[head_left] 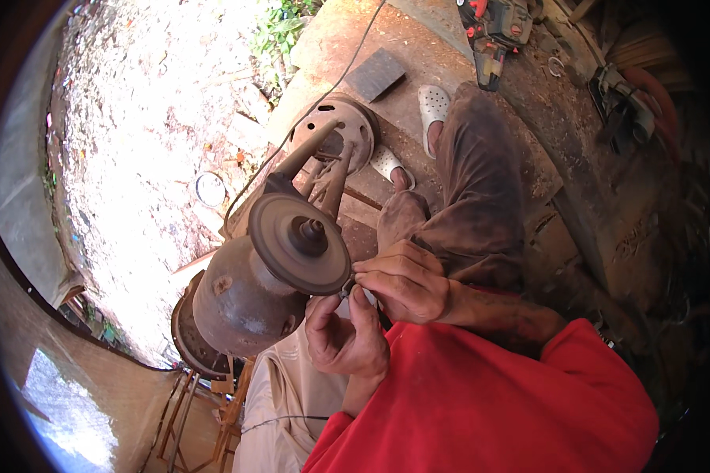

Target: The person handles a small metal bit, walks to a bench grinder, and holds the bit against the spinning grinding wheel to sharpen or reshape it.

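A bench grinder point(243, 296) with a rounded, rusty brown housing stands in front of me to the left. Its round grinding wheel point(288, 251) faces me. At the wheel's lower right edge, my left hand point(349, 335) pinches a small dark piece point(345, 289) between thumb and fingers. My right hand point(406, 280) closes on the same spot from the right, its fingertips at the wheel's rim. The piece is mostly covered by fingers, so its kind and whether it touches the wheel cannot be told.
Tubular legs rise from a rusty wheel-rim base point(360, 126) under the grinder. A dark cable point(323, 96) runs past it. Beyond lie a dark flat block point(376, 74) and a red and black chainsaw point(497, 31). Light cloth point(280, 402) hangs below my left hand.
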Tool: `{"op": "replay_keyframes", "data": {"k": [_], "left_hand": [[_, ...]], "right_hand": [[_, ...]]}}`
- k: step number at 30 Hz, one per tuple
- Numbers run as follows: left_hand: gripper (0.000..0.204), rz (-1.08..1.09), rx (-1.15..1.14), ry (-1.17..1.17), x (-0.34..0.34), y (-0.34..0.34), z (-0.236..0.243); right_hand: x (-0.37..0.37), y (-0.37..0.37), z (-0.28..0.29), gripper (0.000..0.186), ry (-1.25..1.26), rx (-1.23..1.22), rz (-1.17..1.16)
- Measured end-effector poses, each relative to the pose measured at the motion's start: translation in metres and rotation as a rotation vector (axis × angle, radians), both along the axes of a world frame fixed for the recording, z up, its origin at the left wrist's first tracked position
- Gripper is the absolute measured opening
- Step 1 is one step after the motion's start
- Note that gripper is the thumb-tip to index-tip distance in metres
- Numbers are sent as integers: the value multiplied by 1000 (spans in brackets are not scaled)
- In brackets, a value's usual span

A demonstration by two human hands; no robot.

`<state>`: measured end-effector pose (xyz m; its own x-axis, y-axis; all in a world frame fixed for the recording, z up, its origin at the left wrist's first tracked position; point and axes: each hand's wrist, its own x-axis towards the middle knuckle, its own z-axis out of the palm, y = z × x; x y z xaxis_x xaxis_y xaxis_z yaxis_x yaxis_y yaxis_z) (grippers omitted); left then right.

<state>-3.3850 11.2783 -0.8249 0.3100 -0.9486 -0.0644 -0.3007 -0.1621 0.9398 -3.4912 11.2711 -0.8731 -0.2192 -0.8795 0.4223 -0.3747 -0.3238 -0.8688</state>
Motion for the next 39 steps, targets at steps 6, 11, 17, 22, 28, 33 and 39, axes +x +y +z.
{"op": "replay_keyframes", "data": {"k": [6, 11, 17, 22, 28, 33, 39], "left_hand": [[24, 5, -3, -25, -1, 1, -1], [24, -33, -26, -32, -1, -2, 1], [24, -55, -53, -47, 0, -2, -2], [24, -57, -58, -57, 1, 0, -5], [25, -60, -78, -59, 2, 1, -7], [25, -72, -83, -79, 0, 0, -5], [26, -48, -58, -63, 0, 0, -4]], "right_hand": [[0, 1, -5, 27, 1, -8, 8], [1, 1, -7, 27, 0, -20, 5], [2, 0, -8, 27, 1, -26, -3], [0, -2, -7, 24, -7, -23, -3], [1, -2, -7, 23, -4, -25, -3], [2, 0, -8, 25, -7, -20, 11], [-1, -3, -5, 22, 7, -40, 15]]}}
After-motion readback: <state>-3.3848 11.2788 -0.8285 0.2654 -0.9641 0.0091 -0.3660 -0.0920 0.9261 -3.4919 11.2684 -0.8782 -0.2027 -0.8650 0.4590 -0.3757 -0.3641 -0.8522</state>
